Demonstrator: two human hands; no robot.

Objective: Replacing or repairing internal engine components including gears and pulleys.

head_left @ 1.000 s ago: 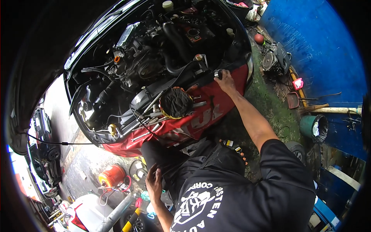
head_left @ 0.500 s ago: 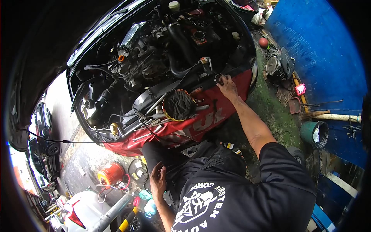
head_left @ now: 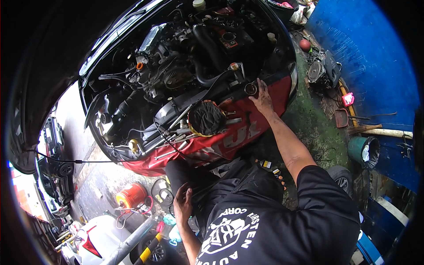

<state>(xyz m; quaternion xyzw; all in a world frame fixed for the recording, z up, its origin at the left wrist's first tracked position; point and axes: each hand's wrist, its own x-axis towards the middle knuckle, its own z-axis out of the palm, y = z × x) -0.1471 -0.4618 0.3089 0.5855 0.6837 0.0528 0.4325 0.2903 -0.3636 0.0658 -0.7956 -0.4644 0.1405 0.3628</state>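
Note:
My right hand (head_left: pixel 264 100) rests on the red fender cover (head_left: pixel 276 93) at the front edge of the car's engine bay. Its fingers are spread beside a small, dark, round piece with a ring-like rim (head_left: pixel 251 89); thumb and forefinger lie around its near side without closing on it. What exactly the piece is, I cannot make out. My left hand (head_left: pixel 183 204) hangs by my dark-trousered leg, fingers loosely apart and holding nothing. Left of my right hand sits a dark, round, yellow-edged pouch (head_left: pixel 206 118), with spanners (head_left: pixel 165 153) and other hand tools beside it.
Beyond the cover lies the open engine bay, with a black hose (head_left: pixel 205 42) and an orange cap (head_left: pixel 140 66). The raised hood (head_left: pixel 31 84) fills the left. On the floor are an orange canister (head_left: pixel 131 195) and a green bin (head_left: pixel 363 151). A blue panel (head_left: pixel 366 53) stands right.
My right hand has opened its fingers and shifted slightly to the right of the round piece, which now shows more fully. My left hand stays by my leg.

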